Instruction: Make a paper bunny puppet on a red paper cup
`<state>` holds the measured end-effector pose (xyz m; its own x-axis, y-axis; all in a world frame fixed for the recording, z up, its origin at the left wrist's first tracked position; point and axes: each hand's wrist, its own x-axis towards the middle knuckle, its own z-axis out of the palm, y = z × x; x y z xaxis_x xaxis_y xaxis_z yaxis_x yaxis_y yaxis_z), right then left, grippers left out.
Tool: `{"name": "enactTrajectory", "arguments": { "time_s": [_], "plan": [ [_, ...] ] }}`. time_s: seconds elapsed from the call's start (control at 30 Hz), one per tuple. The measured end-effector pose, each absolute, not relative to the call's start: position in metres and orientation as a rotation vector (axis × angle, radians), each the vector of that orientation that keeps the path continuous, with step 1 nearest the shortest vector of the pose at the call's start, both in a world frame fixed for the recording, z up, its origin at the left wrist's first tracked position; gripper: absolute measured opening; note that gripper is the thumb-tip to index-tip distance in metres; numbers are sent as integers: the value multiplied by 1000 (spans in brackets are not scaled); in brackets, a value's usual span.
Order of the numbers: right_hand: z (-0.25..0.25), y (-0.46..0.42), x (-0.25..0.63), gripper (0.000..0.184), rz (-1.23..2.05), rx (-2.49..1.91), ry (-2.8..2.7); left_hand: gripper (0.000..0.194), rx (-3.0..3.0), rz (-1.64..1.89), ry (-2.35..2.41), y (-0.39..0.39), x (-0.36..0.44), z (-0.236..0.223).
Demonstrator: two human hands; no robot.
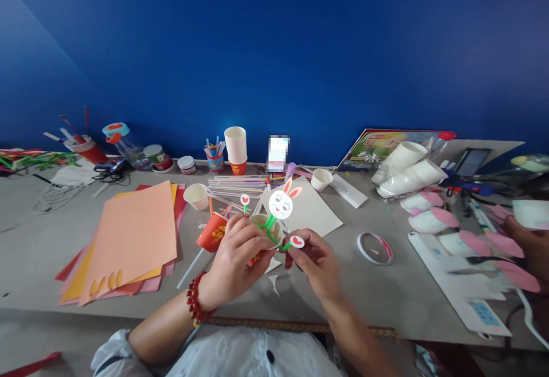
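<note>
At the far left, a tangle of green and red strands (17, 158) is cut off by the edge. Next comes a stack of coloured paper (137, 239); the lower sheets show only as margins under the peach one. A red cup (212, 232) lies tipped over, its right side partly covered by the left hand (240, 251).

That hand is wrapped around a paper cup (277, 238), in front of the person at the middle of the desk (309, 302). Its fingers hide most of the cup's wall; a patch of red shows below them, and I cannot tell whether it belongs to this cup. Green stems (271, 225) rise from the cup, partly behind a rabbit face (281, 204). Behind, a bright rectangle (278, 154) is pixelated beyond reading.

The right hand (315, 260) has its fingertips at a heart disc (297, 242); whether they pinch its stem cannot be told.

Further right lies a tape roll (375, 249). Another person's hand (521, 239), dark and cut off, is beside a white cup (532, 215), also cropped.
</note>
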<state>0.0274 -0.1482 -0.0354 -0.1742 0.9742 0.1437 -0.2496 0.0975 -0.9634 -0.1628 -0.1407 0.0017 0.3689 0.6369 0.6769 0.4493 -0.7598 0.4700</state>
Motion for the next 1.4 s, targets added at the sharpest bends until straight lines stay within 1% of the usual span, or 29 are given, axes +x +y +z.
{"name": "enactTrajectory", "arguments": {
  "time_s": [0.43,0.77,1.0,1.4],
  "plan": [
    [-21,-146,23,24,1296,-1044,-1225,11,2551,1264,1073,-145,-163,0],
    [-11,-143,26,25,1325,-1065,-1287,10,2571,1285,1049,-144,-163,1],
    [-12,-142,22,27,1314,-1103,-1235,11,2582,1289,1038,-145,-164,-1],
    [-15,-141,21,26,1326,-1025,-1218,12,2595,1318,1026,-145,-163,0]
  ]
}}
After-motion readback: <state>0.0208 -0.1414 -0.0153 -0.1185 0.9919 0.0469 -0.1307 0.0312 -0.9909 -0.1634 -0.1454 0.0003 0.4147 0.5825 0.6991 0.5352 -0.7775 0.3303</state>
